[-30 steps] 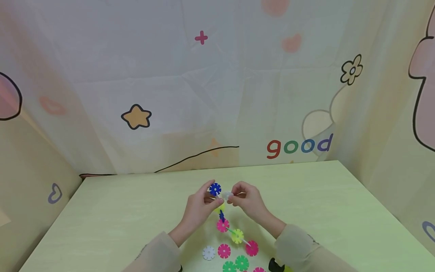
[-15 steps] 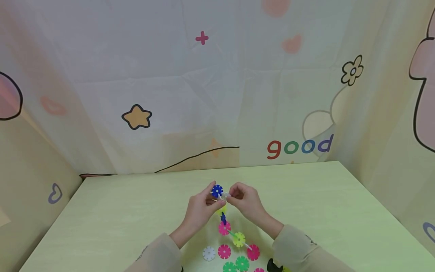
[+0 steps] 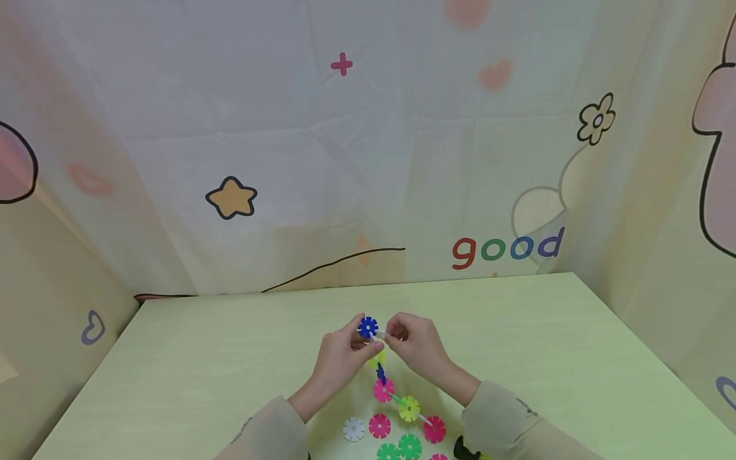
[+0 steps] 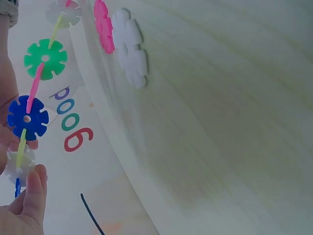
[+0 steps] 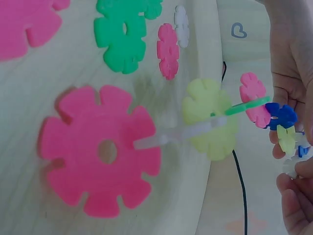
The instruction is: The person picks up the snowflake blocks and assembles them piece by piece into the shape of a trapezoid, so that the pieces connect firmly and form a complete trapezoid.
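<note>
In the head view my left hand (image 3: 336, 364) holds a linked chain of notched discs near a blue disc (image 3: 368, 328), its thumb and fingers curled round it. My right hand (image 3: 418, 345) pinches a whitish disc (image 3: 381, 333), seen nearly edge-on against the blue one; whether they are joined cannot be told. Below the hands hang yellow, blue and pink (image 3: 384, 390) discs, then a yellow disc (image 3: 409, 409) and a pink end disc (image 3: 434, 429). The left wrist view shows the linked blue disc (image 4: 28, 118) and green disc (image 4: 45, 58).
On the pale green table (image 3: 230, 358) lie a loose white disc (image 3: 353, 429), a pink disc (image 3: 379, 425) and green discs (image 3: 410, 446). A black object (image 3: 464, 449) is at the bottom edge of the view. A printed curtain (image 3: 287, 179) stands behind the table.
Both hands have lowered slightly. The whitish disc has turned from face-on towards edge-on and come nearer the blue disc. The chain's pink end has shifted down and to the right.
</note>
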Demonstrator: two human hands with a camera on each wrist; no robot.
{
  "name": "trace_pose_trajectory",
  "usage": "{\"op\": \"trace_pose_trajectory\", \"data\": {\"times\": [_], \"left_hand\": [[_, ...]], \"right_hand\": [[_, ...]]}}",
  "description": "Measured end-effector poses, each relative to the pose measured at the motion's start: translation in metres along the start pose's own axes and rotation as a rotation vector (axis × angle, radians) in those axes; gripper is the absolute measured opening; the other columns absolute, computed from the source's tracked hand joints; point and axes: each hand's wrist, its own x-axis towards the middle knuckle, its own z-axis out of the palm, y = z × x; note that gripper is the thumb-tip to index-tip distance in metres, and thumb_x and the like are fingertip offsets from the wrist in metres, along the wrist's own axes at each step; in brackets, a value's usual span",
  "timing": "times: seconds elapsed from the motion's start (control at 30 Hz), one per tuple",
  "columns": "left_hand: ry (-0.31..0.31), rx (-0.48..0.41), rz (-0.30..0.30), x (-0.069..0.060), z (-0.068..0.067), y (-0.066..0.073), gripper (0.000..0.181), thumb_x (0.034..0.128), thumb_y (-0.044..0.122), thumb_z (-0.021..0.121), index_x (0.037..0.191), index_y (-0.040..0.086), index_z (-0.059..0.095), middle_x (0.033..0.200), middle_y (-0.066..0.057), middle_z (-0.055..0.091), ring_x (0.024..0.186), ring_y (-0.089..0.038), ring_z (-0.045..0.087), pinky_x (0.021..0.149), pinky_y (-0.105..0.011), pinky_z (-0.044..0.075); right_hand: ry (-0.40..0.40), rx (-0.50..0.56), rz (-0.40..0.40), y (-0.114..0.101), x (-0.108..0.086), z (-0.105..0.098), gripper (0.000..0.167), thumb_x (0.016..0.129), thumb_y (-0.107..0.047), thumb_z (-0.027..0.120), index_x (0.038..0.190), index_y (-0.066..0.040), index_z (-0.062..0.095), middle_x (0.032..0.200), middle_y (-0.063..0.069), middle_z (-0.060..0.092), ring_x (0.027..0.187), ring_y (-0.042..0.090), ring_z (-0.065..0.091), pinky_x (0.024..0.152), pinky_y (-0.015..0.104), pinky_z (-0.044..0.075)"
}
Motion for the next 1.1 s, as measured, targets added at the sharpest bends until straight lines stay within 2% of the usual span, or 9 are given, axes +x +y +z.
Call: {"op": "trace_pose_trajectory", "data": {"times": [0.2, 0.47, 0.67, 0.87, 1.1], "left_hand": [[0.004, 0.010, 0.009, -0.0009, 0.0004, 0.0002, 0.066, 0.0767, 0.029, 0.067, 0.130, 0.000, 0.041, 0.086, -0.009, 0.068, 0.075, -0.013, 0.064, 0.061, -0.014, 0.049], [-0.023, -0.001, 0.022, -0.0018, -0.0025, -0.0003, 0.063, 0.0775, 0.028, 0.066, 0.129, 0.001, 0.043, 0.091, -0.009, 0.067, 0.078, -0.016, 0.065, 0.063, -0.017, 0.050], [-0.037, -0.012, 0.040, -0.0015, -0.0031, -0.0004, 0.054, 0.0781, 0.028, 0.065, 0.124, 0.004, 0.049, 0.092, -0.008, 0.067, 0.078, -0.015, 0.065, 0.062, -0.016, 0.050], [-0.051, 0.009, 0.082, -0.0007, -0.0036, 0.0022, 0.034, 0.0790, 0.027, 0.065, 0.107, 0.010, 0.055, 0.084, -0.004, 0.067, 0.072, -0.010, 0.063, 0.059, -0.013, 0.048], [-0.062, 0.044, 0.080, -0.0014, -0.0050, 0.0069, 0.034, 0.0795, 0.024, 0.065, 0.109, 0.012, 0.054, 0.084, -0.002, 0.066, 0.069, -0.007, 0.061, 0.058, -0.013, 0.047]], "right_hand": [[0.000, -0.023, -0.005, -0.0018, -0.0005, -0.0011, 0.011, 0.073, -0.001, 0.068, 0.070, -0.007, 0.060, 0.064, 0.000, 0.059, 0.057, 0.007, 0.050, 0.055, 0.014, 0.045], [-0.013, 0.005, 0.007, 0.0008, -0.0026, 0.0020, 0.010, 0.073, 0.001, 0.068, 0.071, -0.006, 0.060, 0.065, 0.001, 0.060, 0.058, 0.007, 0.051, 0.056, 0.014, 0.046], [0.016, 0.019, -0.001, 0.0017, -0.0044, 0.0044, 0.011, 0.072, 0.002, 0.068, 0.070, -0.006, 0.061, 0.064, 0.001, 0.059, 0.058, 0.008, 0.053, 0.057, 0.013, 0.046], [0.064, 0.002, -0.048, 0.0009, -0.0058, 0.0053, 0.012, 0.071, 0.003, 0.069, 0.069, -0.006, 0.061, 0.064, 0.001, 0.060, 0.058, 0.008, 0.054, 0.057, 0.014, 0.047], [0.085, -0.027, -0.098, -0.0016, -0.0059, 0.0044, 0.013, 0.071, 0.003, 0.069, 0.070, -0.006, 0.061, 0.065, 0.002, 0.061, 0.059, 0.008, 0.055, 0.059, 0.013, 0.047]]}}
